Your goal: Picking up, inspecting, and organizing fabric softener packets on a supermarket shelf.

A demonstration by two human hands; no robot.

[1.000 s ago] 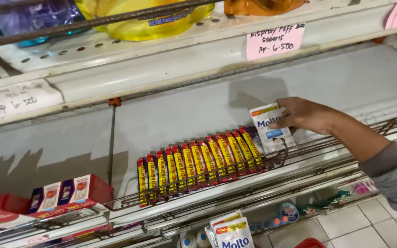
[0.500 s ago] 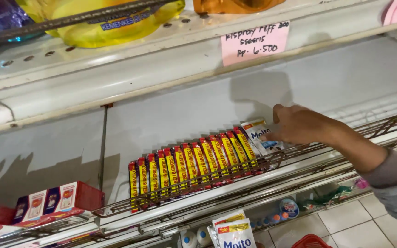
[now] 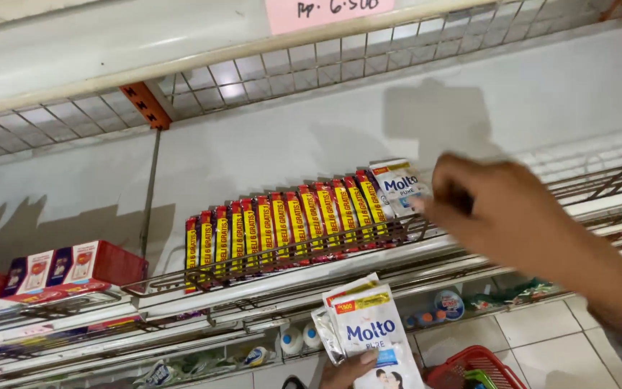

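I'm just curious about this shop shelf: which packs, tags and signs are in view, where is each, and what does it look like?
Row of sachets: wire shelf, upright, yellow and red.
White sachet: right end of that row, at the right hand.
White sachets: fanned in the left hand, bottom centre.
Boxes: left shelf, red, blue and white.
Price tag: pink paper, upper shelf edge.

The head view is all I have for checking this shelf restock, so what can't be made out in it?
- Left hand: cut off by the bottom edge; only fingertips show under its white sachets.
- Right hand: blurred; its fingertips' contact with the white sachet ending the red-and-yellow row is unclear.
- Red basket: cut by the bottom edge.
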